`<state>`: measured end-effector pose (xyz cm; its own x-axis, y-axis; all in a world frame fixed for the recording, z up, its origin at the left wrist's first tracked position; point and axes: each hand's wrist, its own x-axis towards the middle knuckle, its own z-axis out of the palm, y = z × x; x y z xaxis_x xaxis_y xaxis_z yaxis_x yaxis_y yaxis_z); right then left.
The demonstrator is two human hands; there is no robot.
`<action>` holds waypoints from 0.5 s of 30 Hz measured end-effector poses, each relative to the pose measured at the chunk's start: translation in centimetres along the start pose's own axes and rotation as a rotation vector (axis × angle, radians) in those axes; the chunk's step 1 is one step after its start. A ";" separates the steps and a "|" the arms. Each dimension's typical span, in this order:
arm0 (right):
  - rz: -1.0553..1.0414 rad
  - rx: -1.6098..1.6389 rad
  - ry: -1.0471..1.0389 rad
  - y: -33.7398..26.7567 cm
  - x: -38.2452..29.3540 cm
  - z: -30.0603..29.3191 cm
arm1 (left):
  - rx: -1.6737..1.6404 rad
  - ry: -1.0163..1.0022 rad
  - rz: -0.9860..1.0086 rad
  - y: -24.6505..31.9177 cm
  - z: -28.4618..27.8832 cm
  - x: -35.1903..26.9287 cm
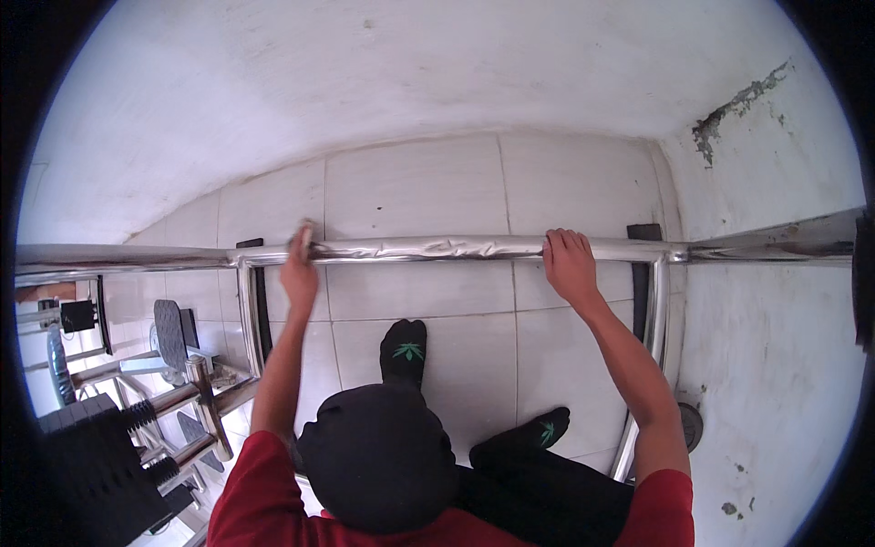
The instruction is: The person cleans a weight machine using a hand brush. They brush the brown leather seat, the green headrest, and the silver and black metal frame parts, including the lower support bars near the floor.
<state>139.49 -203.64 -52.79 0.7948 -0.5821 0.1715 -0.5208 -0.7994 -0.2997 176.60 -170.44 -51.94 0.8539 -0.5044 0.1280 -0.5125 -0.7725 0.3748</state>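
Note:
A shiny chrome tube (pixel 431 248) runs across the view in front of me, its surface dented and creased along the middle. At its left part, my left hand (pixel 299 270) holds a small pale cloth-like piece (pixel 307 232) against the metal. That hand is blurred, and most of the piece is hidden by the fingers. Farther right, my right hand (pixel 570 265) is wrapped over the same tube, fingers on top and thumb out of sight.
Upright tubes (pixel 657 308) join the bar at both sides. Gym equipment with a black weight stack (pixel 96 458) stands at lower left. White walls (pixel 424 75) close in ahead and right, with peeling paint (pixel 738 106). My socked feet (pixel 405 352) are on pale floor tiles (pixel 424 287).

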 end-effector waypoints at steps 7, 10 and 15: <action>0.012 0.020 -0.031 -0.6 0.4 0.3 | -0.453 -0.195 0.361 16.4 5.4 -6.4; 0.005 0.009 -0.017 -0.3 0.2 0.3 | -0.401 -0.438 0.384 22.0 5.6 -5.2; 0.033 0.016 -0.092 -0.3 0.2 -0.2 | -0.392 -0.901 0.348 21.4 5.3 2.6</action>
<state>139.75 -203.53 -52.51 0.8033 -0.5910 0.0744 -0.5423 -0.7773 -0.3188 167.36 -190.28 -48.42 0.1987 -0.9008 -0.3861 -0.5147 -0.4311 0.7411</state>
